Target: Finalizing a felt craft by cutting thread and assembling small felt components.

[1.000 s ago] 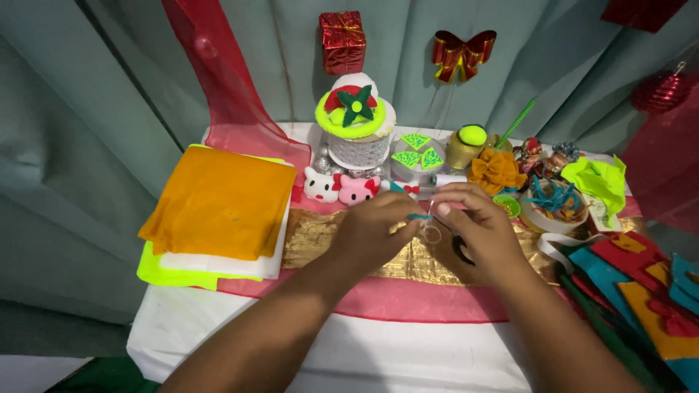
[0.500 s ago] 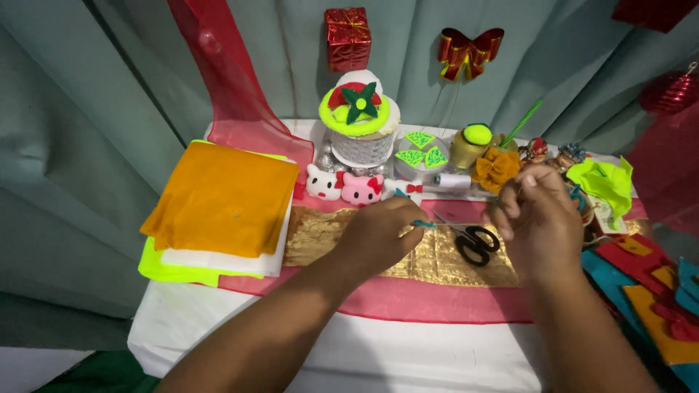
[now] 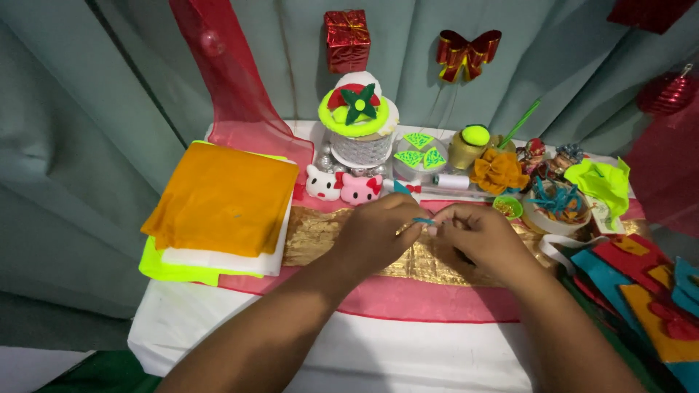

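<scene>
While both hands meet over the middle of a craft table (image 3: pixel 218 320), the left hand (image 3: pixel 375 233) and the right hand (image 3: pixel 477 240) pinch a small teal strip (image 3: pixel 423 220) between their fingertips, each hand closed on one end of it. That strip hangs just above a shiny gold cloth (image 3: pixel 320 236), which lies across a wider pink-red cloth (image 3: pixel 437 298) near the front edge. To the left sits a stack of felt sheets (image 3: pixel 222 207), orange on top, white and neon yellow beneath. Behind the hands stand two small cat-face figures (image 3: pixel 342 186), one white and one pink, a white basket with a green and red flower lid (image 3: pixel 358 124), and a spool of white thread (image 3: pixel 453 181). On the right, a white bowl of teal scraps (image 3: pixel 557 207) sits near crumpled neon-green felt (image 3: pixel 601 182) and a pile of blue, red and orange felt shapes (image 3: pixel 641 284). A red gift box (image 3: pixel 346 40) and a red bow (image 3: pixel 468 52) hang on the grey curtain (image 3: pixel 73 131) behind.
</scene>
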